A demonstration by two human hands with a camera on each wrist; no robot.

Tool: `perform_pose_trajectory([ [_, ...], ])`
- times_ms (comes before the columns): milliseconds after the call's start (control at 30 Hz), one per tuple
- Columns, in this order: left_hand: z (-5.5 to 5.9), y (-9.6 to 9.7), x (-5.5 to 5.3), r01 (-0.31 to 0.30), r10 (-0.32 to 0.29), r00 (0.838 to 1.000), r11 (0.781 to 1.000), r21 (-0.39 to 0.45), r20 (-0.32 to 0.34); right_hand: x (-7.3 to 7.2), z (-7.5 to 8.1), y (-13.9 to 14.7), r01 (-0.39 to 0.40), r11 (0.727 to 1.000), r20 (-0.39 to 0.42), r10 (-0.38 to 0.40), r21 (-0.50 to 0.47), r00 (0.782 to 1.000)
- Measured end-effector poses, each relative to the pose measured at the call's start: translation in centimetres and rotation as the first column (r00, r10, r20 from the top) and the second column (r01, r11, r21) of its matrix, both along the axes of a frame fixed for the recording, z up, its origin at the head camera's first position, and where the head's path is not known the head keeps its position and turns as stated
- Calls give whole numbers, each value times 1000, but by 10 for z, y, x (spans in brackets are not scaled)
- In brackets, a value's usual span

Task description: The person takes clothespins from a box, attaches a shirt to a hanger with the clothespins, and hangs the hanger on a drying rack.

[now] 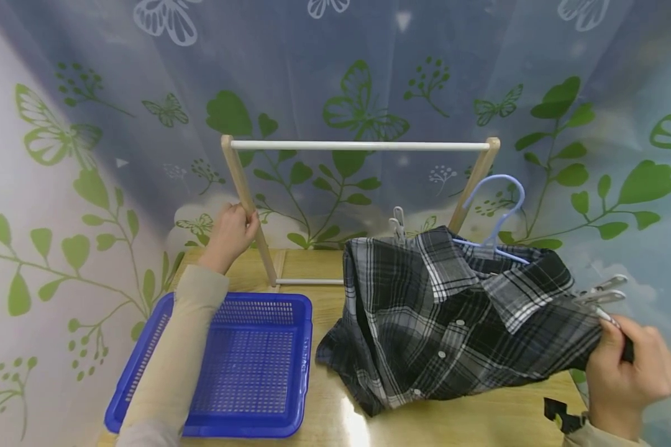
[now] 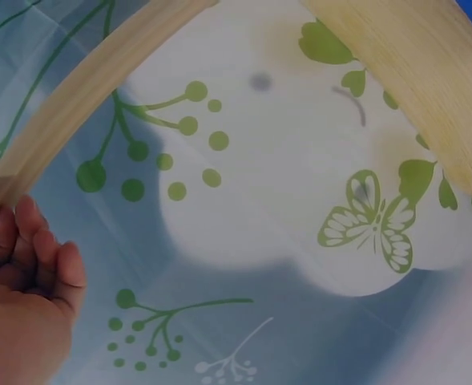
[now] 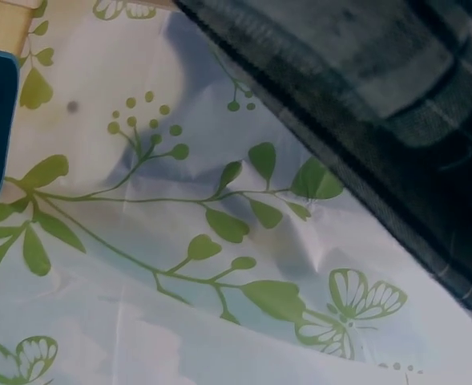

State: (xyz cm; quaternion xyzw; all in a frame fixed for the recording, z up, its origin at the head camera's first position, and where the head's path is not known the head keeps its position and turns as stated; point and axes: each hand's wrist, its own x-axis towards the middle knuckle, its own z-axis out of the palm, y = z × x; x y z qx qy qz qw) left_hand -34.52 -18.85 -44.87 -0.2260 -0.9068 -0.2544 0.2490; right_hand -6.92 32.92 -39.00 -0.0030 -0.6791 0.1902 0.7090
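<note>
My left hand [image 1: 232, 233] grips the left wooden post [image 1: 240, 177] of a small clothes rack. In the left wrist view its curled fingers [image 2: 29, 241] meet that post [image 2: 83, 100]. My right hand [image 1: 629, 366] pinches a black and grey plaid shirt [image 1: 408, 323] near one sleeve, and holds it up in front of the rack. A light blue hanger [image 1: 506, 217] sits in the collar, its hook free of the rack's white bar [image 1: 360, 146]. Grey clothespins [image 1: 398, 225] are on one shoulder, with more clothespins [image 1: 602, 292] near my right hand. Dark shirt cloth [image 3: 364, 160] crosses the right wrist view.
A blue plastic basket [image 1: 304, 366] stands on the wooden table [image 1: 335, 428] at the left, under my left forearm. The rack's lower white rail [image 1: 310, 282] runs behind the shirt. A leaf-and-butterfly patterned curtain [image 1: 291, 74] hangs behind and at both sides.
</note>
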Motion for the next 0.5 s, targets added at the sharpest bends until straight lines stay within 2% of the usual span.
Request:
perform_pose_trajectory([
  [167,-1,1,1,-12,12,999,1000,9,52,-8,5,-5,1,1000,17,-1,5,1000],
  [300,-1,2,2,-23,22,998,1000,14,54,-18,9,-11,-7,1000,0,7,-7,1000],
  [500,0,3,2,-24,22,998,999,23,60,-32,16,-20,-25,999,21,26,-25,999],
])
